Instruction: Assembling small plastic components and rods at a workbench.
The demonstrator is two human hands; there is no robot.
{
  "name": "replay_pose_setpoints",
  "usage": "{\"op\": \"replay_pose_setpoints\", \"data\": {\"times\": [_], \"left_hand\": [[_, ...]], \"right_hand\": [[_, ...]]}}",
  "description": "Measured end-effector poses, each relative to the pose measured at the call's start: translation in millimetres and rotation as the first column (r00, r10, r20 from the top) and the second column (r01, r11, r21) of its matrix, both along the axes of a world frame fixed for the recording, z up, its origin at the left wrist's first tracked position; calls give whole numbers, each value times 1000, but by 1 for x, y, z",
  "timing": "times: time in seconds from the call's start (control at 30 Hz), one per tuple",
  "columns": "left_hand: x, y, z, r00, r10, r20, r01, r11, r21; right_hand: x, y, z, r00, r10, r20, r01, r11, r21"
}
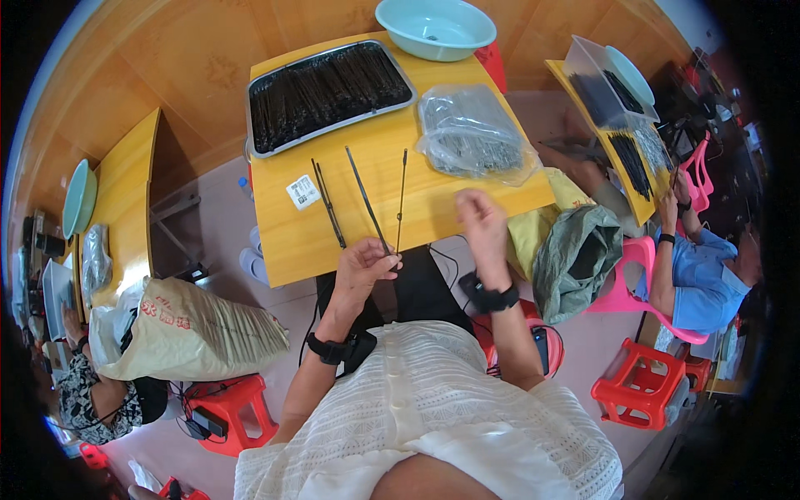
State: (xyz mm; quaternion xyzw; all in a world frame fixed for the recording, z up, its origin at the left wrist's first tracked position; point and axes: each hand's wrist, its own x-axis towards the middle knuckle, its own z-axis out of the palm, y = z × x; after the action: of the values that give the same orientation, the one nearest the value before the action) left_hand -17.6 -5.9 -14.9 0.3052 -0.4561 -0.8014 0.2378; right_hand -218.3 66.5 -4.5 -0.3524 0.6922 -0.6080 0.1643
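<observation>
Over the near edge of the yellow table, my left hand [367, 265] is closed with thumb and finger pinching a long thin black rod [364, 192]. A second, thinner rod [402, 196] with a small knob partway along rises from the same fingertips. A pair of thin black rods [329, 204] lies on the table just left of that hand. My right hand [483, 223] is raised over the table's right part, its fingers curled together; whatever they hold, if anything, is hidden. Farther back, a metal tray [331, 148] is full of black rods. A clear plastic bag [475, 133] of thin pieces lies right of it.
A white label [302, 192] lies on the table; a light-blue basin [436, 29] stands behind. Sacks [200, 329] and a dark grey-green bag [577, 258] flank me, near red stools [640, 383]. A person in blue [708, 275] works at the right-hand table, another person [100, 392] at left.
</observation>
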Motion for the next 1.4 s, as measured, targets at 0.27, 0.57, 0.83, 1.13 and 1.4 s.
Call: {"op": "replay_pose_setpoints", "data": {"times": [0.27,0.57,0.83,1.13,1.4], "left_hand": [[4,-1,3,1000,10,-27,-11,1000,-29],[10,2,-1,999,31,-24,-32,1000,-1],[11,3,-2,999,29,-20,-29,1000,2],[13,2,-4,998,58,-27,-57,998,19],[13,3,-8,999,39,-32,-38,999,29]], "right_hand": [[-110,-32,-1,931,-30,-363,160,928,335],[-86,-91,8,801,150,-579,235,811,535],[-98,-108,-6,795,123,-594,327,738,590],[-97,-91,19,818,318,-479,225,590,775],[-104,-95,1,752,298,-588,267,678,685]]}}
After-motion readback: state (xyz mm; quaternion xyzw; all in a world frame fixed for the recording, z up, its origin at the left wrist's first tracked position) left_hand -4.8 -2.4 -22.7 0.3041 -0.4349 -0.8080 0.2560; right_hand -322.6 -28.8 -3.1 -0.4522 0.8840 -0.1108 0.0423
